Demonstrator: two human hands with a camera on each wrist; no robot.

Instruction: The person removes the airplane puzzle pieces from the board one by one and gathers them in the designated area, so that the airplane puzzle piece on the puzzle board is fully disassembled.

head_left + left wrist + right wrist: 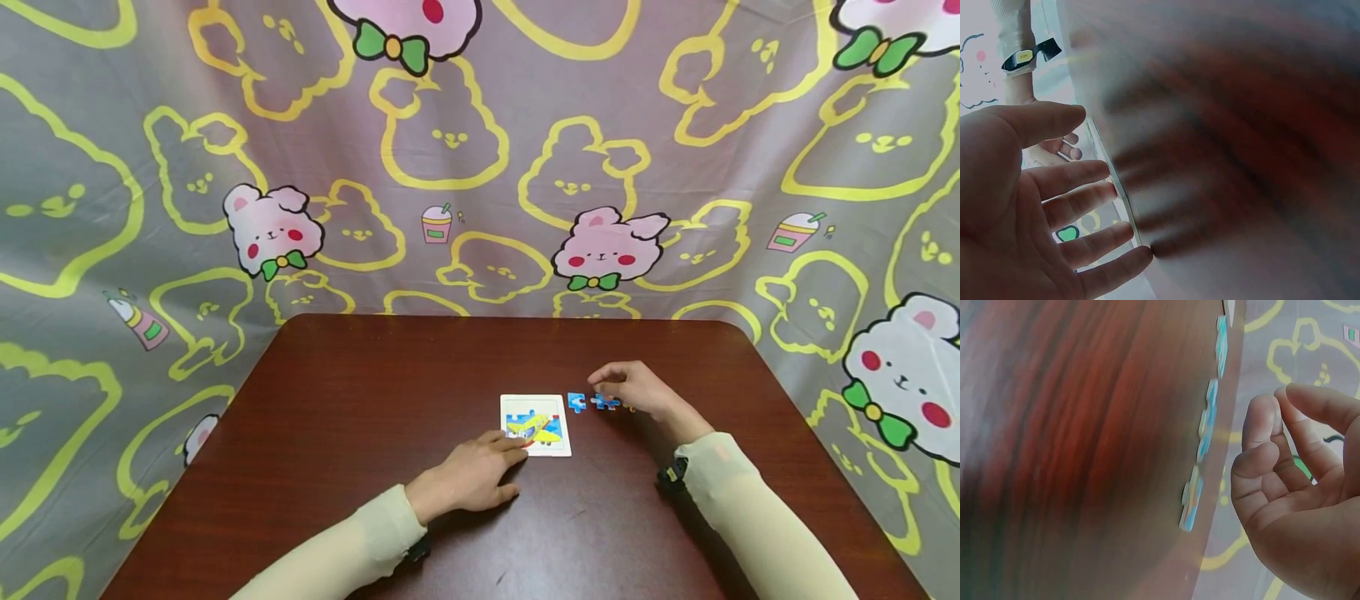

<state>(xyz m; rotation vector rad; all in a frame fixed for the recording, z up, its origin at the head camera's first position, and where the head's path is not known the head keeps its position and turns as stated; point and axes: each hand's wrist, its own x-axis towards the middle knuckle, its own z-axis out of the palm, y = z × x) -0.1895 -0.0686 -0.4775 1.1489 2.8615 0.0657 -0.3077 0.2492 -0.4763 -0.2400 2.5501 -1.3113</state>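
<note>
On the table lies a square jigsaw board (562,448) with a pale frame and a yellow airplane picture. My left hand (476,468) rests at its lower left, fingers fairly straight, fingertips on the board's edge. To the right of the board, several loose jigsaw pieces lie in a row: a blue piece (576,402), another blue piece (606,402) and one with yellow (1191,500), partly hidden by my right hand in the head view. Above this row hovers my right hand (637,390), fingers loosely bent, thumb near the index fingertip. Nothing shows between its fingers.
The dark red-brown wooden table (360,392) has rounded far corners. A cloth (465,275) printed with cartoon animals hangs behind it and along both sides. Each wrist wears a dark strap (672,473), partly under the cream sleeves.
</note>
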